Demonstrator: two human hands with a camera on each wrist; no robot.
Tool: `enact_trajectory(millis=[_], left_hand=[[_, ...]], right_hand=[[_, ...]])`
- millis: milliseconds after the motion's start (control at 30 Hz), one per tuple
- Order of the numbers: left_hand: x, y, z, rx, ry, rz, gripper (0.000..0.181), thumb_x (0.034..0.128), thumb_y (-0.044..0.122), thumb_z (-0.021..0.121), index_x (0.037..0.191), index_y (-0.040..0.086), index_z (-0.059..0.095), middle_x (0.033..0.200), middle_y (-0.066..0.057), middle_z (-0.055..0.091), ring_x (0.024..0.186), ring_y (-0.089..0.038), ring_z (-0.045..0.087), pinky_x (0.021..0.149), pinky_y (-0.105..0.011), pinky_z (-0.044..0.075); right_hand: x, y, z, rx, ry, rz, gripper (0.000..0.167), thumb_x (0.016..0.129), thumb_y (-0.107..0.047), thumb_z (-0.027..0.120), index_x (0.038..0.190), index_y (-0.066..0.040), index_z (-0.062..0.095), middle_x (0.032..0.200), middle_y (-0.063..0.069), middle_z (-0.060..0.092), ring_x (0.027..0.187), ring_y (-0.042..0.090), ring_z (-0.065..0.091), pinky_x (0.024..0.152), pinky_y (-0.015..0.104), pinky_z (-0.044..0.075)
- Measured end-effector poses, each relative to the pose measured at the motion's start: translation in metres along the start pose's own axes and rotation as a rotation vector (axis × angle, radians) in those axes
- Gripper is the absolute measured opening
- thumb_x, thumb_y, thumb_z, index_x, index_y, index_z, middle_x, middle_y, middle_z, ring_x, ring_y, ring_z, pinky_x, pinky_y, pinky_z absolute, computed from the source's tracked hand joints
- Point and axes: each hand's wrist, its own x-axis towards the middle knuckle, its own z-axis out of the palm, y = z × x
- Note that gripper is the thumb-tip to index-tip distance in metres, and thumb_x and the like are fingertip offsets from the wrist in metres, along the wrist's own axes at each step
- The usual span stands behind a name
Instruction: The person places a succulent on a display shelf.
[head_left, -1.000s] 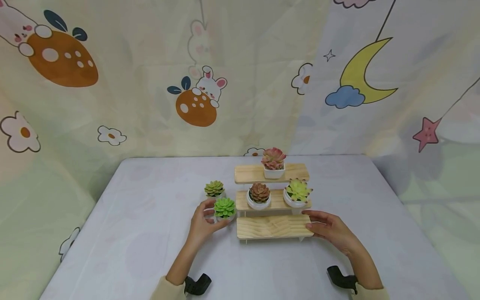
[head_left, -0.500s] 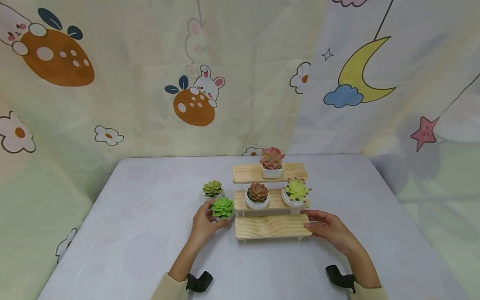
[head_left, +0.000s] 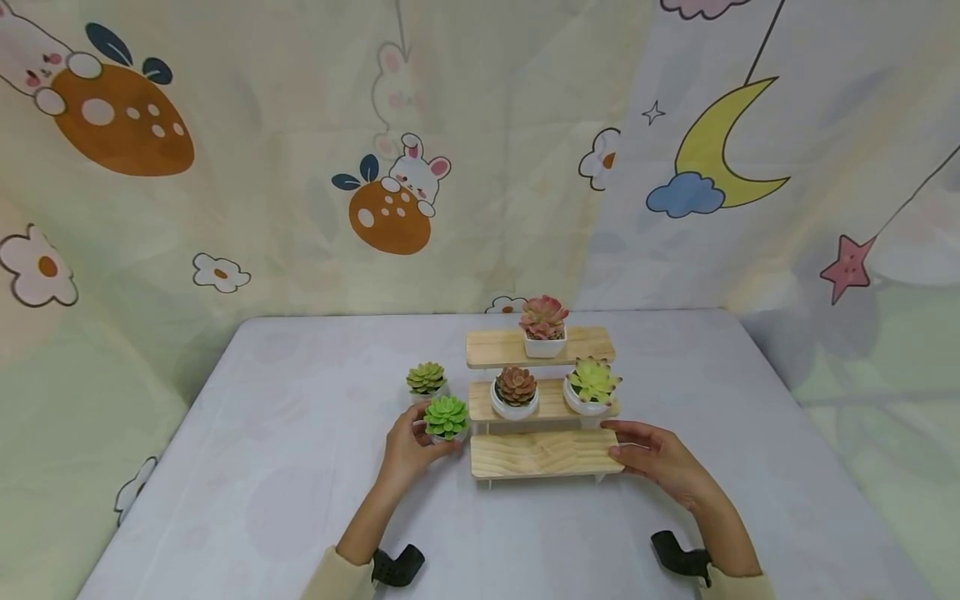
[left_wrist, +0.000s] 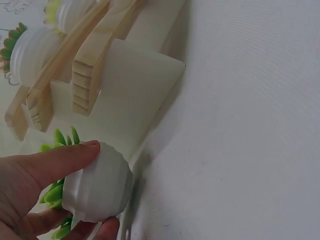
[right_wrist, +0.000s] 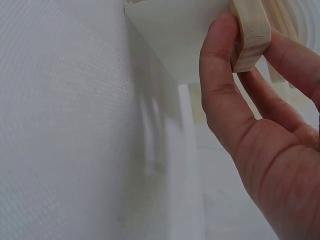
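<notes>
The left hand (head_left: 407,446) grips a ridged white pot (left_wrist: 97,187) with a bright-green succulent (head_left: 446,416), just beside the tiered stand (head_left: 552,404); the right hand (head_left: 663,465) pinches its grained wooden bottom shelf (head_left: 543,454). Pale cloth (head_left: 555,537) covers the bench (head_left: 300,400) before a cartoon-printed backdrop (head_left: 517,183).

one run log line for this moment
left hand: holds bright-green succulent | right hand: grips bottom shelf, right end | pink succulent: top shelf

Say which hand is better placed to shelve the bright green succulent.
Left hand, probably: it grips the bright green succulent beside the bottom shelf, whose right end the right hand pinches.
</notes>
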Motion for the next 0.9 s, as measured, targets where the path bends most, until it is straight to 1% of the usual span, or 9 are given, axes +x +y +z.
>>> enact_trajectory(millis=[200,333,467,567,700,900], left_hand=[[-0.004,0.004,-0.004,0.063,0.049,-0.011,0.071,0.0669,0.007,0.089,0.128,-0.006,0.055,0.116,-0.024,0.057,0.098,-0.034,0.062,0.08,-0.041,0.057],[-0.01,0.012,-0.008,0.068,0.069,-0.017,0.071,0.0674,0.01,0.089,0.128,-0.005,0.055,0.116,-0.024,0.056,0.099,-0.034,0.061,0.082,-0.042,0.056],[-0.017,0.017,-0.011,0.055,0.066,-0.01,0.072,0.068,0.01,0.088,0.129,-0.006,0.054,0.118,-0.024,0.055,0.101,-0.034,0.059,0.084,-0.043,0.055],[-0.022,0.02,-0.013,0.051,0.062,0.005,0.073,0.0673,0.009,0.089,0.129,-0.007,0.053,0.119,-0.025,0.055,0.101,-0.034,0.059,0.084,-0.043,0.055],[-0.028,0.026,-0.014,0.05,0.058,0.013,0.073,0.0666,0.01,0.09,0.129,-0.006,0.054,0.12,-0.023,0.055,0.103,-0.033,0.058,0.085,-0.043,0.055],[-0.032,0.035,-0.015,0.044,0.035,0.02,0.072,0.0667,0.01,0.09,0.128,-0.005,0.055,0.122,-0.02,0.056,0.105,-0.033,0.058,0.088,-0.047,0.054]], right_hand=[[0.0,0.0,0.001,-0.004,0.005,0.004,0.06,0.093,-0.009,0.067,0.139,0.016,0.038,0.117,0.007,0.06,0.098,0.011,0.065,0.083,0.031,0.057],[0.0,0.001,0.001,-0.013,0.013,0.005,0.059,0.093,-0.01,0.066,0.139,0.015,0.038,0.118,0.007,0.06,0.098,0.011,0.065,0.082,0.031,0.057],[0.001,0.003,0.0,-0.022,0.017,0.009,0.06,0.094,-0.011,0.066,0.14,0.015,0.038,0.119,0.009,0.06,0.098,0.011,0.065,0.083,0.03,0.057],[0.001,0.004,-0.001,-0.02,0.009,0.007,0.06,0.094,-0.011,0.066,0.14,0.015,0.037,0.12,0.01,0.059,0.099,0.012,0.065,0.083,0.031,0.057],[0.0,0.003,0.0,-0.023,0.008,0.005,0.061,0.094,-0.011,0.066,0.14,0.016,0.036,0.121,0.011,0.058,0.1,0.012,0.064,0.084,0.031,0.057],[0.0,-0.001,0.001,-0.041,0.023,0.011,0.062,0.093,-0.012,0.066,0.14,0.015,0.037,0.123,0.013,0.057,0.099,0.011,0.064,0.083,0.03,0.057]])
